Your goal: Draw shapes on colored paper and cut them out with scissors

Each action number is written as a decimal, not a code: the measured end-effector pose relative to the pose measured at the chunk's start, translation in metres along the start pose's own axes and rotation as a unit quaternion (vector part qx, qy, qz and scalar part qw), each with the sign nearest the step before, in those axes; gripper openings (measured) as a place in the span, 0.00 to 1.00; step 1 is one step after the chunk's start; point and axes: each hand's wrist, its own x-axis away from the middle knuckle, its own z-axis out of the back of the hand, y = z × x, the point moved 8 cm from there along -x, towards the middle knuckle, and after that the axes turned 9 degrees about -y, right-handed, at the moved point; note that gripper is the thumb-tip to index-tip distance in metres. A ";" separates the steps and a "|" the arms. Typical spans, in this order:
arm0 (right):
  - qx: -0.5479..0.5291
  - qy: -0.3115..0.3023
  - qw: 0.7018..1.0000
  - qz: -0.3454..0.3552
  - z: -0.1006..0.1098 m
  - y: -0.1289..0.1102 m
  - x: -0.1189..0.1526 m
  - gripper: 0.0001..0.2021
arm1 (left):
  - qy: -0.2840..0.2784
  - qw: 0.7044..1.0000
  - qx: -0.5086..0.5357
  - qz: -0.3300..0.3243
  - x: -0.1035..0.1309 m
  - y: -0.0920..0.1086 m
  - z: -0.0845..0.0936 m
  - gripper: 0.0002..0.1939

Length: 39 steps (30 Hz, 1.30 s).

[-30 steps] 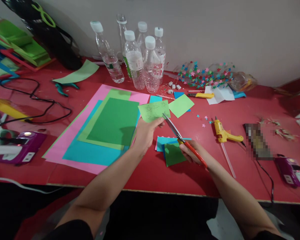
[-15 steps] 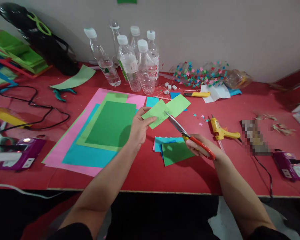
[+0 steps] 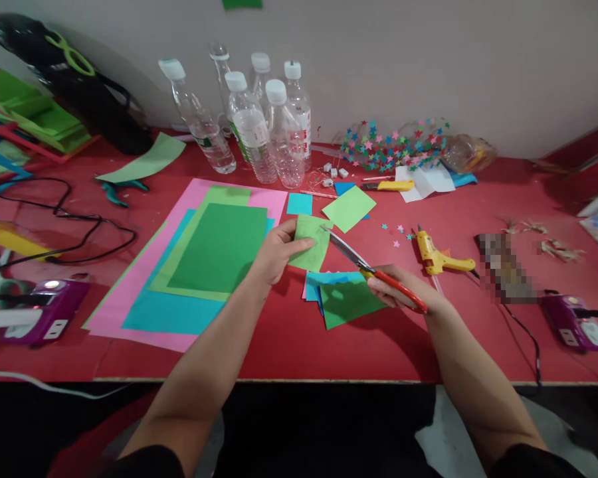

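My left hand (image 3: 279, 251) pinches a small light green sheet of paper (image 3: 309, 247) with faint drawn lines between thumb and fingers. My right hand (image 3: 396, 287) is wrapped around the red handles of a pair of scissors (image 3: 366, 267). The blade tips touch or sit just at the sheet's upper right edge. Behind it lies another light green sheet (image 3: 349, 208) on the table. Below the scissors rests a small pile of dark green and blue sheets (image 3: 349, 304). Larger dark green paper (image 3: 219, 245) is stacked on blue and pink sheets to the left of my hands.
Several clear plastic bottles (image 3: 252, 129) stand by the wall. A star-filled bottle (image 3: 393, 146) lies right of them, near a yellow utility knife (image 3: 396, 186). A yellow glue gun (image 3: 436, 255) lies right, with a cord. Purple power sockets (image 3: 50, 309) sit at the left.
My left hand has turned the held sheet more upright and brought it slightly down, apart from the light green sheet behind. The scissors stay close to its edge.
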 end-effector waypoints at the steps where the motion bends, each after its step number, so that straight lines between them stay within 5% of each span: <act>1: 0.003 -0.001 1.000 -0.001 0.000 0.000 0.000 0.20 | -0.006 1.000 0.003 -0.001 0.000 0.000 -0.002 0.17; 10: 0.034 0.038 0.998 -0.036 0.002 -0.003 -0.001 0.21 | 0.058 0.997 0.018 -0.043 0.000 0.000 0.005 0.13; 15: 0.030 0.106 0.993 -0.035 0.004 -0.009 -0.004 0.23 | 0.071 0.997 0.037 -0.010 0.001 -0.008 -0.001 0.14; 21: 0.046 0.111 0.992 -0.026 0.007 -0.008 -0.005 0.23 | 0.043 0.989 0.137 0.028 0.000 -0.017 -0.007 0.16; 24: 0.014 0.149 0.989 -0.012 0.011 -0.007 -0.004 0.23 | 0.042 0.993 0.108 0.010 0.002 -0.015 -0.009 0.16; 31: -0.047 0.245 0.968 0.012 0.004 -0.008 -0.005 0.18 | -0.037 0.997 0.046 0.051 0.013 -0.032 -0.045 0.18; 39: -0.030 0.237 0.971 -0.001 0.007 -0.007 -0.004 0.13 | -0.028 0.990 0.108 0.083 0.008 -0.030 -0.037 0.09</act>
